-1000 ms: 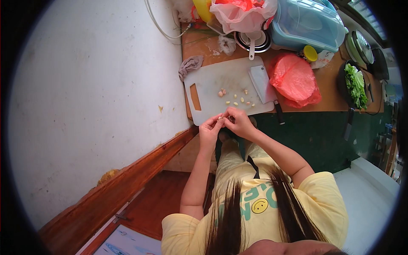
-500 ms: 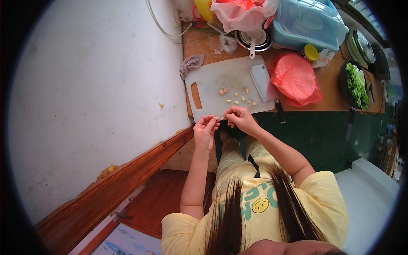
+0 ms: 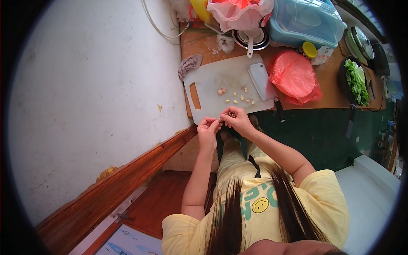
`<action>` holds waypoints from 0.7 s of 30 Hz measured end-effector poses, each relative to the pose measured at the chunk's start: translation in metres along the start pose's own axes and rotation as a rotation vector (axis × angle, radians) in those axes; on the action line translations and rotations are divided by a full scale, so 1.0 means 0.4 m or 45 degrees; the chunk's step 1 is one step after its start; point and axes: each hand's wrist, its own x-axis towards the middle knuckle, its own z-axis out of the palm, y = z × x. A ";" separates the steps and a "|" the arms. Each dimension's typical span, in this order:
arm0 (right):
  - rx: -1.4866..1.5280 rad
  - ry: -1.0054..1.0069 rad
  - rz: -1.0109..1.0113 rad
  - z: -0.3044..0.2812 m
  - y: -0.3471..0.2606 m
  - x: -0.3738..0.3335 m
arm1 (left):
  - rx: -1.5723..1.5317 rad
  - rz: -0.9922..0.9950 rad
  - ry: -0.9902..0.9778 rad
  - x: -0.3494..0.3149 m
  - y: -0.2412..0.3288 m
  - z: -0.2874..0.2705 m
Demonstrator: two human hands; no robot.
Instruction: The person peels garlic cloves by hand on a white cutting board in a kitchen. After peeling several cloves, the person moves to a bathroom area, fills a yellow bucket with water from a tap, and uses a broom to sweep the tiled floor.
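My left hand (image 3: 207, 132) and my right hand (image 3: 237, 121) meet just off the front edge of the white cutting board (image 3: 208, 78). Their fingertips pinch together on a small garlic clove, which the fingers almost wholly cover. Several pale peeled garlic cloves (image 3: 242, 97) lie scattered on the board's right half. Beside them sits a small cluster of pinkish cloves (image 3: 221, 91). A cleaver (image 3: 260, 78) rests flat at the board's right side, its black handle (image 3: 279, 109) sticking out past the table edge.
Right of the board lies a red plastic bag (image 3: 295, 76). A grey cloth (image 3: 189, 64) touches the board's far left corner. Farther back are a white ladle (image 3: 250, 44), a blue lidded bin (image 3: 306, 21) and a yellow-lidded jar (image 3: 309, 49). A pan of leafy greens (image 3: 356, 83) stands far right.
Both hands have drawn closer together, fingertips now touching. The pale clove that showed between them is now mostly hidden. The view has shifted slightly.
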 end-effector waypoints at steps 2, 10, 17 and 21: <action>-0.002 0.035 -0.022 -0.017 0.016 0.001 | -0.177 -0.162 0.030 0.025 -0.022 -0.004; 0.002 0.115 0.164 -0.108 0.076 -0.010 | 0.601 0.141 0.180 0.296 -0.206 -0.049; 0.045 0.198 0.185 -0.184 0.112 -0.019 | 1.572 0.730 0.482 0.351 -0.180 0.025; 0.055 0.192 0.221 -0.199 0.112 -0.012 | 1.690 0.847 0.369 0.372 -0.172 0.037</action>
